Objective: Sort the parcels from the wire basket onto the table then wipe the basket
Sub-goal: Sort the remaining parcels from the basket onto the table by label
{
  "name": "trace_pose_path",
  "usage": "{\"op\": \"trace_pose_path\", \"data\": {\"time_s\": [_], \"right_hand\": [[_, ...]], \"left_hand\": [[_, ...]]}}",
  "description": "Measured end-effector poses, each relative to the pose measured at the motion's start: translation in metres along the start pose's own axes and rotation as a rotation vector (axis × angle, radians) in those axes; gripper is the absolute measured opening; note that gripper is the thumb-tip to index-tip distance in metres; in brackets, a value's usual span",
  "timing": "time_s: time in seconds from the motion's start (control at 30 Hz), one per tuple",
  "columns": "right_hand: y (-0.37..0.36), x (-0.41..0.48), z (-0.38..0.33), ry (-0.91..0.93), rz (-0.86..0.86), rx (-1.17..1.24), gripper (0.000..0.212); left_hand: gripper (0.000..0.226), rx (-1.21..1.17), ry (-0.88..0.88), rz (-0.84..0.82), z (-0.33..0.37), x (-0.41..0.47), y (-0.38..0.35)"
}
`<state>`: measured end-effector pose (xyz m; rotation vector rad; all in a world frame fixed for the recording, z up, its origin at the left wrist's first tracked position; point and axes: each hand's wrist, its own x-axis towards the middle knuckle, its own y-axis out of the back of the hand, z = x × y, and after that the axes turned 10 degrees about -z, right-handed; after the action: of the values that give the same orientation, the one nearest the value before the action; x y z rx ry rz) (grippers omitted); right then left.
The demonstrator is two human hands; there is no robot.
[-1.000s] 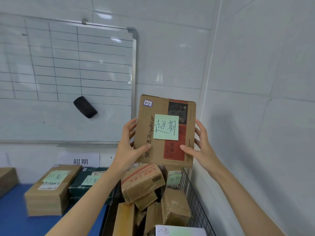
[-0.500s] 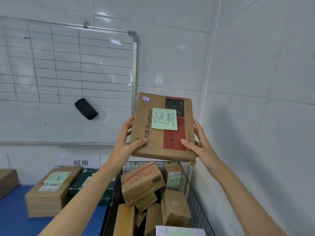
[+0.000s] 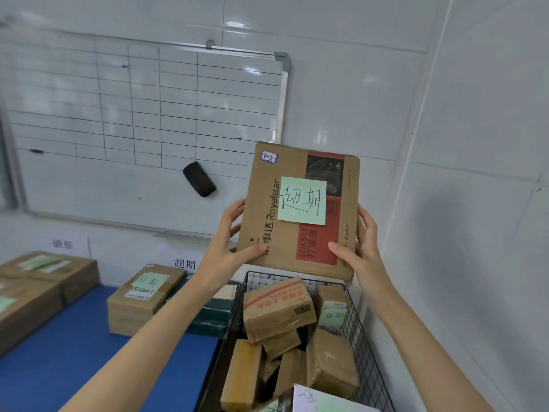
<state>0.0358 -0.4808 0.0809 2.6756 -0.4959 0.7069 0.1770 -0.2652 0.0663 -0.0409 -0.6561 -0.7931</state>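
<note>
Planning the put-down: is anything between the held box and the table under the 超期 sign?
Nothing blocks the held box, but a brown parcel and a dark green box already occupy the table under that sign.

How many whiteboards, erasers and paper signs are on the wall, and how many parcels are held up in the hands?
Whiteboard: 1
Black eraser: 1
Paper signs: 2
Royalstar parcel, held up: 1
Total: 5

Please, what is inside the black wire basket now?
The wire basket holds several brown cardboard parcels piled loosely, a red-printed parcel on top. A white parcel shows at the near edge. The basket floor and anything beneath the pile are covered.
</note>
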Motion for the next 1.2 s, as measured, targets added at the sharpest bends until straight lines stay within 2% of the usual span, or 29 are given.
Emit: {"op": "trace_pose_path", "data": {"time_s": [0.33, 0.57, 0.67, 0.77, 1.0, 1.2], "right_hand": [[-0.069, 0.012, 0.006, -0.07, -0.209, 0.104, 0.09], [-0.131, 0.014, 0.01, -0.114, -0.34, 0.049, 0.083], [-0.158, 0.023, 0.012, -0.118, -0.36, 0.004, 0.086], [-0.184, 0.036, 0.015, -0.112, -0.386, -0.027, 0.079], [-0.264, 0.078, 0.019, -0.243, -0.311, -0.046, 0.078], [-0.345, 0.087, 0.039, -0.326, -0.192, -0.09, 0.075]], "left_hand": [[0.09, 0.106, 0.157, 0.125, 0.011, -0.07, 0.05], [0.084, 0.155, 0.244, 0.205, -0.001, -0.12, 0.096], [0.083, 0.145, 0.234, 0.229, -0.01, -0.13, 0.117], [0.082, 0.12, 0.238, 0.249, -0.023, -0.136, 0.142], [0.074, 0.112, 0.224, 0.235, -0.063, -0.139, 0.224], [0.08, 0.106, 0.286, 0.186, -0.104, -0.151, 0.299]]}}
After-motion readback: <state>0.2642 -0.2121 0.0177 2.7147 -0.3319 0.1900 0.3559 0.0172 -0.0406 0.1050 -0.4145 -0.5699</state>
